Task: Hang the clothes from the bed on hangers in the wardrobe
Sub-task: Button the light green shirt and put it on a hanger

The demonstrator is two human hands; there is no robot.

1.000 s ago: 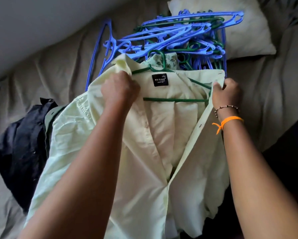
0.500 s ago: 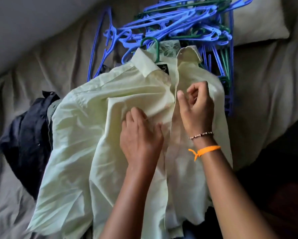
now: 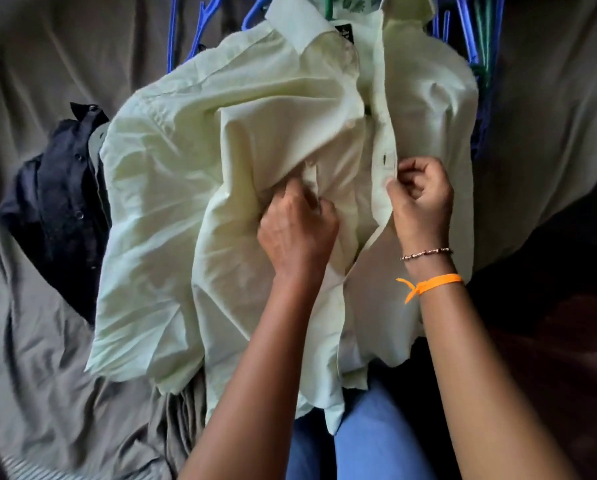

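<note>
Pale yellow shirt (image 3: 255, 140) lies front-up on the grey-brown bed sheet (image 3: 48, 358), collar toward the far side. A green hanger hook (image 3: 330, 8) shows just above the collar, so the hanger appears to be inside the shirt already; its bar is hidden under the cloth.

Left hand (image 3: 297, 230) sits on the shirt front below the collar, fingers curled and bunching the left placket edge. Right hand (image 3: 421, 199) is just right of it, thumb and fingers pinching the right placket strip (image 3: 387, 140) near a buttonhole. Both hands grip cloth; neither is slack. The two front edges are apart between the hands.

Step in hand, as judged: buttoning the shirt on its hanger. Whether a button is already between the left fingers cannot be told; that area is blurred.

Next move calls for bringing the two placket edges together and feeding a button through the hole held on the right side.

Left of the shirt: a dark navy garment (image 3: 58, 209), partly tucked under it. Beyond the collar: a heap of blue hangers (image 3: 463, 32).
</note>
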